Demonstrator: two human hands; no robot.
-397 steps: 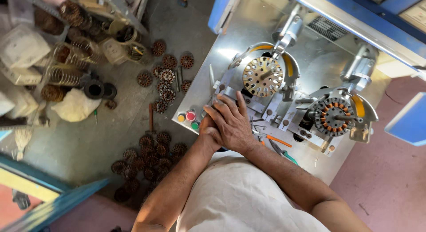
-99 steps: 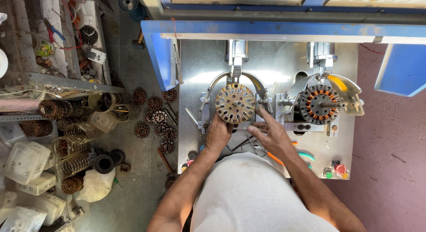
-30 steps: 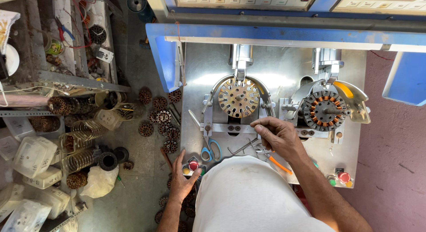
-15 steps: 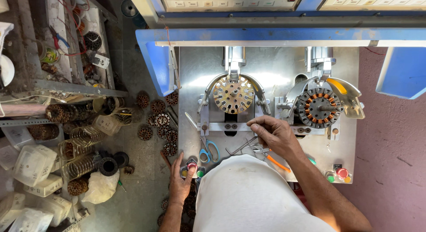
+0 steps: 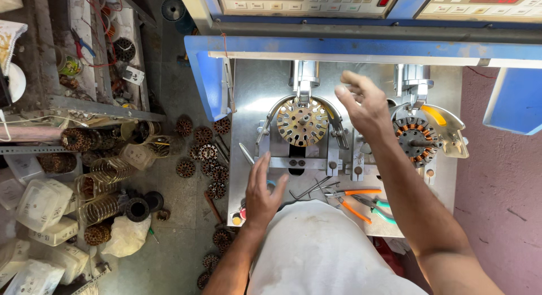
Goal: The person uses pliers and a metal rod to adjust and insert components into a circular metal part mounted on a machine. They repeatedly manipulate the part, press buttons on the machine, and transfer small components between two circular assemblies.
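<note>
I look down on a metal winding machine bench. A bare slotted stator core sits in the left fixture. A copper-wound stator sits in the right fixture. My left hand rests low on the bench's front left, fingers spread, just above the round coloured buttons. My right hand is raised between the two fixtures, fingers loosely apart and blurred, holding nothing I can see.
Orange-handled pliers and green-handled cutters lie at the bench front with some hex keys. Several wound stators litter the floor at left beside wire coils, white containers and a cluttered shelf.
My right hand has lifted from the tools at the bench front up to the space between the two fixtures. My left hand moved up from the buttons onto the bench.
</note>
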